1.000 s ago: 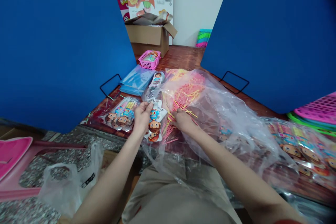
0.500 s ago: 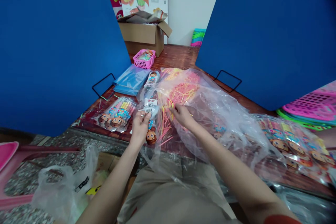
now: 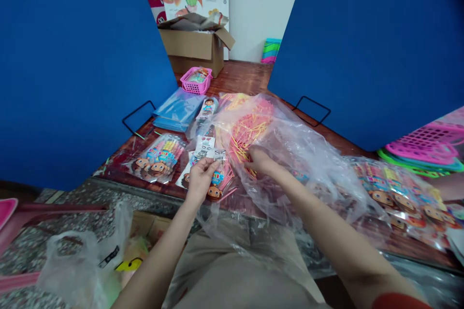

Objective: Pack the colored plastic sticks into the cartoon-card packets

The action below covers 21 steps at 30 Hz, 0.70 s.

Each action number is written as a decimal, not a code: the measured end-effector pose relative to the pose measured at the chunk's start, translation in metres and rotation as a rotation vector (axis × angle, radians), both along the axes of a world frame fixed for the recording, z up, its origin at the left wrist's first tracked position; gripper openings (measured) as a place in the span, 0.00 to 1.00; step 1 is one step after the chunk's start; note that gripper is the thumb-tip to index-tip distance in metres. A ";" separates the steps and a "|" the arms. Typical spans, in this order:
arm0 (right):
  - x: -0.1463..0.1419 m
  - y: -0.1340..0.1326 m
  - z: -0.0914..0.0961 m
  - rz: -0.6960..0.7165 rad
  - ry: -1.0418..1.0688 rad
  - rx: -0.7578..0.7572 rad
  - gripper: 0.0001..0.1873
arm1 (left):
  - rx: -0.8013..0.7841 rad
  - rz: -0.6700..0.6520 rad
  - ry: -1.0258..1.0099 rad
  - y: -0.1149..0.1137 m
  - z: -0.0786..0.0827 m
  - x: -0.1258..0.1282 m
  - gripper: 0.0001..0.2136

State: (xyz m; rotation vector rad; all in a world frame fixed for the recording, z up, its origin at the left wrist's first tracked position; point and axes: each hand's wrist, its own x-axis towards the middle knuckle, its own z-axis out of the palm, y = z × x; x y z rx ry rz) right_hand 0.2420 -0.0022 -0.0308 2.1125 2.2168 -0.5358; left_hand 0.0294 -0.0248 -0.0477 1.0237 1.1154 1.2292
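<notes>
My left hand point(image 3: 200, 179) is closed on a small clear cartoon-printed packet point(image 3: 214, 179), gripping its top edge just above the wooden table point(image 3: 250, 75). My right hand point(image 3: 259, 160) reaches into a big clear plastic bag point(image 3: 311, 159) and its fingers pinch at a heap of thin pink and yellow sticks point(image 3: 248, 130). What exactly the fingers hold is hidden by the plastic. More filled cartoon packets point(image 3: 157, 158) lie to the left of my left hand.
Blue panels stand on both sides. A pink basket point(image 3: 195, 81), a stack of blue sheets point(image 3: 177, 111) and an open cardboard box point(image 3: 194, 46) sit further back. Filled packets point(image 3: 402, 193) and pink and green baskets point(image 3: 427, 147) lie at right. A white plastic bag point(image 3: 79, 260) is on the floor.
My left hand lifted the small packet and turned it slightly rightward. My right hand moved a little deeper into the stick pile. The camera view drifted right.
</notes>
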 end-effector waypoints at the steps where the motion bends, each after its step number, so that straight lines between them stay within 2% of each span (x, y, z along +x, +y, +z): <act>1: -0.003 0.000 -0.001 0.008 0.000 -0.012 0.15 | -0.008 -0.001 -0.004 -0.001 0.001 0.000 0.15; 6: -0.015 -0.002 -0.008 0.004 -0.004 -0.035 0.22 | -0.038 0.020 0.000 -0.003 0.002 -0.001 0.16; 10: -0.019 -0.006 -0.008 -0.014 0.007 -0.024 0.15 | -0.064 0.007 -0.023 -0.005 0.002 -0.001 0.16; 13: -0.006 -0.010 -0.005 -0.015 0.038 -0.001 0.14 | -0.077 0.017 -0.032 -0.006 0.004 -0.002 0.15; 15: 0.007 -0.012 -0.008 -0.017 0.153 0.044 0.13 | -0.082 0.038 -0.034 -0.007 0.007 -0.003 0.15; 18: 0.021 -0.016 -0.017 -0.037 0.504 0.147 0.09 | -0.089 0.056 -0.033 -0.007 0.012 -0.002 0.15; 21: 0.022 -0.021 -0.026 -0.063 0.744 0.277 0.12 | -0.086 0.049 -0.024 -0.009 0.016 0.002 0.15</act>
